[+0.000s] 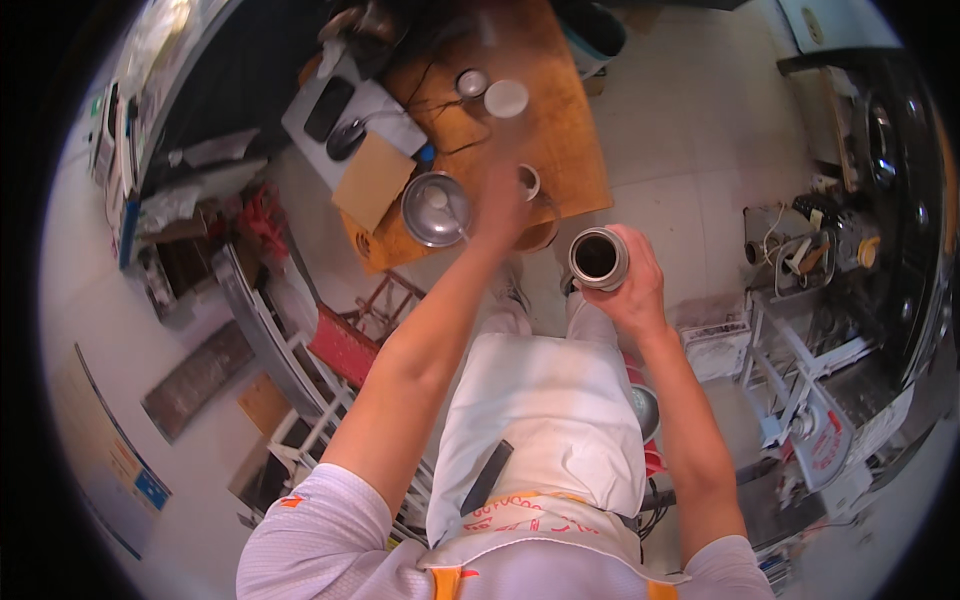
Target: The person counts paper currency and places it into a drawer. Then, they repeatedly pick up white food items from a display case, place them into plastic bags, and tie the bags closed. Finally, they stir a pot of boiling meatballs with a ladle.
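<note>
My right hand (pixel 626 289) is shut around a round, open-topped container (pixel 598 259) with a pale rim and a dark inside, to the right of the wooden table's (pixel 574 150) near edge. Blurred by motion, my left hand (pixel 506 202) reaches over that edge, beside a smaller cup-like item with a light rim (pixel 530 182). Whether its fingers hold anything cannot be told. Left of it stands a shiny metal bowl (pixel 435 204) with a small pale round thing and a thin handle inside. Farther back are a white round disc (pixel 506 99) and a small metal tin (pixel 472 84).
A piece of cardboard (pixel 373 180) and a grey board (pixel 397 124) with dark devices lie at the table's left, with cables nearby. A red metal chair or frame (pixel 341 343) stands below left. Metal racks and equipment (pixel 810 337) stand at the right.
</note>
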Demonstrator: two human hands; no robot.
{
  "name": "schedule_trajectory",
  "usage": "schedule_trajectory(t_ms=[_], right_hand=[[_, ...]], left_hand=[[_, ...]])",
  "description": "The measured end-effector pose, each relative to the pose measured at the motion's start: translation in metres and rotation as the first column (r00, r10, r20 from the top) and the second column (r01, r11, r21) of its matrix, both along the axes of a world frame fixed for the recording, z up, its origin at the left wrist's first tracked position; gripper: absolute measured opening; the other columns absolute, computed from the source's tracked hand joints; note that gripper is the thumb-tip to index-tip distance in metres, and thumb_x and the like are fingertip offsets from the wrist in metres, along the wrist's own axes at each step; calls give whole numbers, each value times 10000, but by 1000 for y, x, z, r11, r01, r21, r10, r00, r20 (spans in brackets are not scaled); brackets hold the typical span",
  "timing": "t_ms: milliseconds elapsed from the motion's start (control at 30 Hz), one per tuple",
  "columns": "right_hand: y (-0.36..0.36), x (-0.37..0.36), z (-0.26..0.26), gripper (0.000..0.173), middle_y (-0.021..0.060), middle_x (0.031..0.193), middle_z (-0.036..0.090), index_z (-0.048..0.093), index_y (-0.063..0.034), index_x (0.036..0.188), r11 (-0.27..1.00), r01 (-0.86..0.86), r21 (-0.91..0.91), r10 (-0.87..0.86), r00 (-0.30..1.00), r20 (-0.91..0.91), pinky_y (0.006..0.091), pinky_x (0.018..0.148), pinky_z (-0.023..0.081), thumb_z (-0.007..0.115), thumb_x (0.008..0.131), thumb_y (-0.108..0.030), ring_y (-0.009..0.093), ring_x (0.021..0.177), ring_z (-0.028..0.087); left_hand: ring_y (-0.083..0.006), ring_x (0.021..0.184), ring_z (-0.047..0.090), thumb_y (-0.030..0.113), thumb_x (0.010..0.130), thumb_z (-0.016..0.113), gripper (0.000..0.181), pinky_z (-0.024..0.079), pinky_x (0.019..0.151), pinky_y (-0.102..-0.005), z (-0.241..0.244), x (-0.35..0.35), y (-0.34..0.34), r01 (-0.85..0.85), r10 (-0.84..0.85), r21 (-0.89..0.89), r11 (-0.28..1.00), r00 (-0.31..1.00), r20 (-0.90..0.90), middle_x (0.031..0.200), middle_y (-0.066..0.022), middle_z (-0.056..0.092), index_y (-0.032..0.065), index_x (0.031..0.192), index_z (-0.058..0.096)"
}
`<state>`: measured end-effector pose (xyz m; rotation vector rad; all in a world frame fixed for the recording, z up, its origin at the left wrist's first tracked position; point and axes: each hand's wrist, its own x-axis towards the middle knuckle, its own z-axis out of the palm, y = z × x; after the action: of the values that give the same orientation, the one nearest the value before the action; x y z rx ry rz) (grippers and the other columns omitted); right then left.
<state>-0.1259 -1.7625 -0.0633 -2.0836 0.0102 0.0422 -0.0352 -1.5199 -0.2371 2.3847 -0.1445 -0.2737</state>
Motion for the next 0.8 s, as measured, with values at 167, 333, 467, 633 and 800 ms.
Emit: schedule_trajectory(t_ms=[167, 333, 467, 633, 800], right_hand=[[38, -3, -15, 733, 139, 1207, 692, 626, -71, 1288, 999, -28, -41, 23, 993, -114, 476, 985, 547, 927, 620, -84, 390, 1131, 659], [79, 5, -21, 773, 145, 1197, 676, 607, -64, 1293, 988, -150, -40, 143, 980, -140, 484, 958, 544, 931, 593, -123, 398, 1113, 652], [111, 10, -32, 795, 158, 1199, 664, 590, -52, 1307, 976, -209, -59, 197, 966, -168, 493, 953, 538, 914, 587, -147, 409, 1124, 640], [145, 24, -44, 754, 181, 1176, 657, 593, -36, 1290, 952, -260, -161, 214, 942, -260, 501, 958, 529, 871, 605, -183, 421, 1119, 623], [164, 34, -55, 687, 190, 1148, 647, 603, -28, 1239, 928, -300, -221, 213, 914, -345, 500, 955, 525, 845, 617, -194, 428, 1097, 616]], left_hand=[[-395, 1215, 599, -17, 809, 799, 558, 514, 1032, -467, 94, -30, 5, -141, 146, -41, 989, 965, 216, 1308, -222, 610, -27, 1318, 569], [-200, 950, 688, 212, 979, 795, 278, 567, 819, -304, 118, -109, 77, -755, 610, -35, 655, 554, -566, 1089, -74, 715, 6, 1127, 682], [-136, 838, 657, 435, 1027, 735, 397, 541, 732, -304, 101, -95, 88, -961, 192, -176, 212, 218, -957, 925, -27, 696, 42, 1067, 695], [-78, 679, 595, 423, 1048, 701, 348, 465, 599, -239, 73, -93, 94, -924, 174, -358, 133, 378, -909, 804, 21, 659, 94, 936, 682], [-56, 592, 491, 300, 1039, 680, 292, 367, 535, -234, 90, -108, 125, -954, 352, -208, 214, 274, -895, 710, 50, 581, 126, 808, 638]])
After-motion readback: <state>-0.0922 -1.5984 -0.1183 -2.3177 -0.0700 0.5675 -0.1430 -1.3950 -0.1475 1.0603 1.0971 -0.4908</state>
